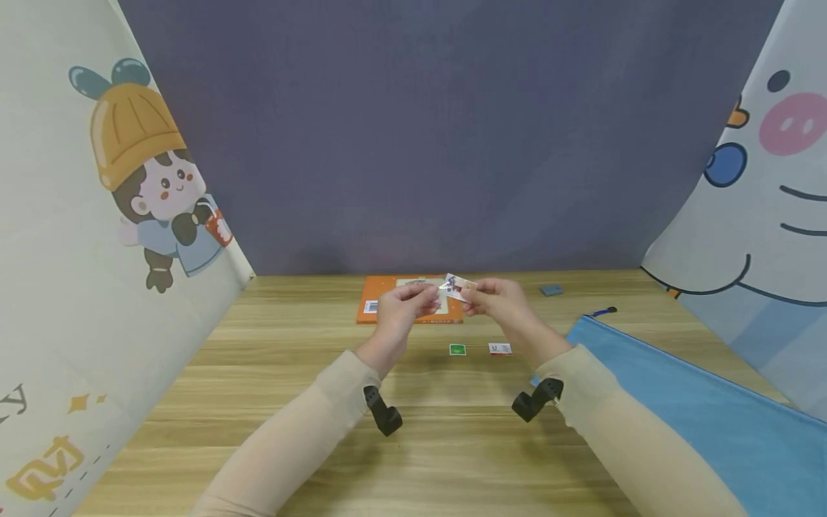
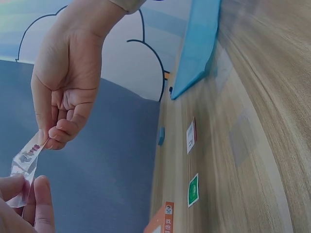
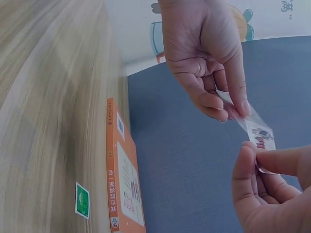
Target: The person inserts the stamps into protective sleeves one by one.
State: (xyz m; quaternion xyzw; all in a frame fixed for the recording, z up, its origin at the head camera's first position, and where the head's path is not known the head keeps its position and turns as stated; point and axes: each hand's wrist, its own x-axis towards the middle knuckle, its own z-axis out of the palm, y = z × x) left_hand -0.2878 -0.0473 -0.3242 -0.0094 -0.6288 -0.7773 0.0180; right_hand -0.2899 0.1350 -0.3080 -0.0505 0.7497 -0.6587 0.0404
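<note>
In front of me, above the table, both hands hold a small picture card [image 1: 456, 285] and a clear plastic sleeve [image 3: 237, 112]. My left hand [image 1: 398, 322] pinches the clear sleeve between thumb and fingers. Opposite it, my right hand [image 1: 505, 305] pinches the end with the printed picture. In the right wrist view, the picture [image 3: 261, 138] shows close to the right thumb, behind shiny film. How far the card lies inside the sleeve cannot be told.
An orange book [image 1: 370, 291] lies behind the hands. Nearer are a small green stamp-like piece [image 1: 457, 350] and a white card with a red edge [image 1: 500, 349]. A small grey-blue block [image 1: 552, 290] lies at the back right. A blue zip pouch [image 1: 685, 409] covers the right side.
</note>
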